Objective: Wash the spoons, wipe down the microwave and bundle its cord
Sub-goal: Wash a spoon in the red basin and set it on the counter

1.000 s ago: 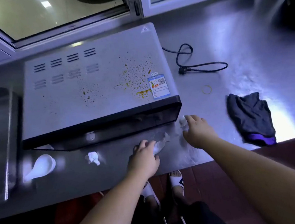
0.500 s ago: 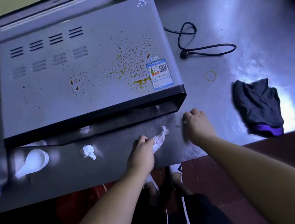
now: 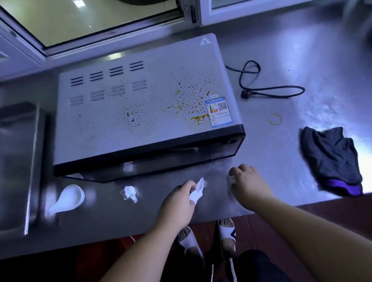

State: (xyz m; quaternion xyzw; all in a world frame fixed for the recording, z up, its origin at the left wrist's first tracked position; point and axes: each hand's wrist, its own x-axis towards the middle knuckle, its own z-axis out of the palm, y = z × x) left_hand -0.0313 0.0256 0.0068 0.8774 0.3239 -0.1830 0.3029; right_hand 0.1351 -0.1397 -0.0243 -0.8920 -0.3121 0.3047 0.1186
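The grey microwave (image 3: 131, 114) stands on the steel counter, its top speckled with orange-brown splashes near a blue label. Its black cord (image 3: 272, 89) lies loose to the right, plug on the counter. A white ceramic spoon (image 3: 67, 199) lies in front of the microwave's left corner. My left hand (image 3: 178, 203) is shut on a crumpled white tissue (image 3: 197, 191) just in front of the microwave door. My right hand (image 3: 248, 186) rests beside it, fingers curled down on the counter. A faint white bit shows at its thumb; whether it holds anything is unclear.
A second tissue wad (image 3: 130, 193) lies between spoon and left hand. A yellow rubber band (image 3: 275, 119) and a dark cloth with a purple edge (image 3: 330, 159) lie at the right. A steel basin (image 3: 8, 161) sits left. Window frames run behind; the counter edge is close.
Both hands have drawn slightly back toward the counter's front edge, the left still gripping the tissue. The camera view tilted down, then back up. Nothing else has moved.
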